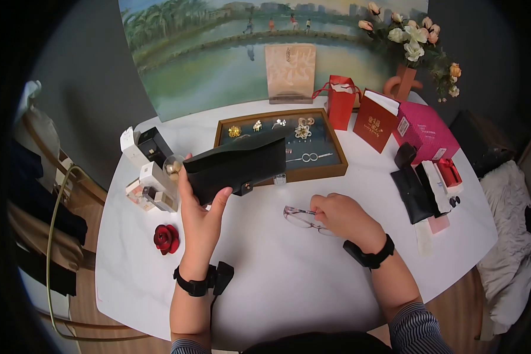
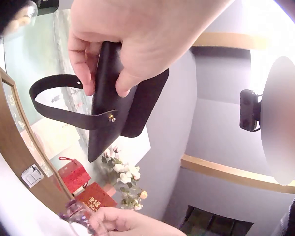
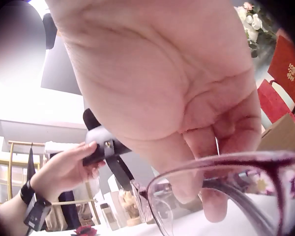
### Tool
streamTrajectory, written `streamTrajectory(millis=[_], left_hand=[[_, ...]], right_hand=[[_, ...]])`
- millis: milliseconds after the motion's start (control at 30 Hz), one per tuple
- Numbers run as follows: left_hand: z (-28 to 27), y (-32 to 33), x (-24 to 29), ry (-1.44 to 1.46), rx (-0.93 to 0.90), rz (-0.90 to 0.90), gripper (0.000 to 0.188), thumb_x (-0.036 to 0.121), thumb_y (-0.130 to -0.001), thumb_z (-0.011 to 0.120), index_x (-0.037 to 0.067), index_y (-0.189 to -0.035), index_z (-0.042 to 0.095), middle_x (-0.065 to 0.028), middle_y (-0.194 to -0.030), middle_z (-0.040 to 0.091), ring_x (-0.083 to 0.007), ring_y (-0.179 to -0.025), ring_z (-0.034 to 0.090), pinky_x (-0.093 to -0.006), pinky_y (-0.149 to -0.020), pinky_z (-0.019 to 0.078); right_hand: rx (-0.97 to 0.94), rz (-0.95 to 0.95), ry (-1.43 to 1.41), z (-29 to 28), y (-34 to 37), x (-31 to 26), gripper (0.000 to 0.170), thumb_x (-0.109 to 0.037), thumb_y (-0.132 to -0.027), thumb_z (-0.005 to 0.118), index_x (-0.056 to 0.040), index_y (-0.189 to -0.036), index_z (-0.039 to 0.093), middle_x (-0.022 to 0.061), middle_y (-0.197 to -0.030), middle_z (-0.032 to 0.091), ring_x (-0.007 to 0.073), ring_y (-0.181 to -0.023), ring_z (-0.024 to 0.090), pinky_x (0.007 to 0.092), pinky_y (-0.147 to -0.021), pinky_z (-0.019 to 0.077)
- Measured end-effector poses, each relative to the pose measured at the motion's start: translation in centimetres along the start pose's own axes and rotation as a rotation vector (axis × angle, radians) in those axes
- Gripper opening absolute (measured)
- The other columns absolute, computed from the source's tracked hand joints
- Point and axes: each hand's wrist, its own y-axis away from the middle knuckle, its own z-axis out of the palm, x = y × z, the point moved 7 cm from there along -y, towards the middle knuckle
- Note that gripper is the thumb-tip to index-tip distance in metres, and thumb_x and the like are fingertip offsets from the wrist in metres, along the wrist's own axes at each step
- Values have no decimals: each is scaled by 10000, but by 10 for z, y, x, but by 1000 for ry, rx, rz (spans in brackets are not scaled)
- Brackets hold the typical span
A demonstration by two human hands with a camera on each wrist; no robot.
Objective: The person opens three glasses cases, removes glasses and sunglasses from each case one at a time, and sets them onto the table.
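Between its thumb and fingers, the left hand (image 1: 199,219) grips the case (image 1: 239,165), strap (image 2: 69,117) loose; at its fingertips, the right hand (image 1: 349,219) pinches the glasses (image 1: 302,219), apart from the case. The work looks part done, fastening the strap seemingly left

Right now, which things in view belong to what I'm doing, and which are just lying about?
In use:
black case, held in your left grip
glasses, held in your right grip

Lying about:
jewelry display box
red rose
red gift bag
pink box
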Motion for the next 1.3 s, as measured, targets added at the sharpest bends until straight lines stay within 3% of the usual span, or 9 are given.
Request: streamTrajectory(millis=[133, 200, 500, 567, 933, 1000, 1100, 1167, 1300], left_hand=[[4, 1, 5, 1, -20, 21, 808, -14, -828, 694, 32, -1477, 215, -159, -1326, 477, -222, -1193, 527, -322, -993, 470], [5, 1, 5, 6, -24, 21, 807, -11, -828, 697, 34, -1477, 219, -160, -1324, 479, -223, -1188, 530, -325, -989, 473], [9, 2, 0, -41, -56, 69, 787, 24, -836, 712, 63, -1477, 257, -123, -1284, 510, -196, -1156, 542, -309, -973, 488], [9, 2, -1, -35, -65, 42, 777, 25, -843, 700, 43, -1472, 245, -165, -1305, 507, -234, -1162, 556, -335, -966, 487], [14, 2, -13, -21, -101, -4, 698, -13, -873, 616, 58, -1468, 258, -153, -1304, 509, -224, -1160, 560, -327, -947, 497], [17, 2, -20, -23, -122, -1, 693, -13, -875, 614, 58, -1466, 261, -149, -1301, 510, -218, -1152, 562, -323, -942, 499], [24, 2, -31, 5, -166, -9, 685, -19, -874, 612, 53, -1462, 268, -140, -1287, 512, -194, -1092, 584, -310, -893, 512], [27, 3, -45, 30, -193, -166, 661, -29, -872, 610, 40, -1442, 285, -122, -1230, 538, -168, -1008, 603, -301, -830, 521], [28, 4, -70, 48, -246, -315, 605, 3, -886, 605, 19, -1412, 307, -102, -1162, 564, -156, -940, 612, -283, -775, 520]], right_hand=[[-117, 18, 85, 27, -2, 12, 130, -60, -805, 655, -26, -911, 590, 137, -823, 640, 311, -815, 613, 397, -730, 481], [-85, -79, 94, 32, -5, 12, 114, -55, -799, 657, -23, -894, 602, 138, -821, 640, 307, -815, 617, 389, -729, 484], [-4, -68, -68, 23, -10, 11, 149, -56, -814, 644, -35, -961, 646, 118, -832, 636, 299, -793, 613, 377, -735, 492], [-20, -59, -61, 23, -10, 13, 145, -58, -816, 644, -36, -959, 653, 117, -833, 636, 298, -799, 611, 379, -736, 492], [41, -92, 54, 27, -11, 19, 98, -40, -794, 661, -39, -889, 684, 115, -825, 649, 296, -830, 613, 387, -736, 493], [-16, 57, -77, 28, -13, 25, 73, -73, -814, 644, -32, -866, 676, 135, -826, 660, 307, -807, 622, 387, -726, 490], [-4, 44, -91, 28, -15, 25, 112, -127, -848, 617, -27, -864, 665, 155, -821, 661, 318, -781, 626, 389, -720, 489], [25, 33, -78, 26, -15, 25, 138, -150, -863, 602, -27, -867, 665, 160, -826, 658, 324, -779, 625, 390, -723, 489], [15, 49, -73, 17, -14, 18, 203, -234, -860, 626, -34, -876, 660, 156, -786, 645, 345, -790, 615, 423, -729, 484]])
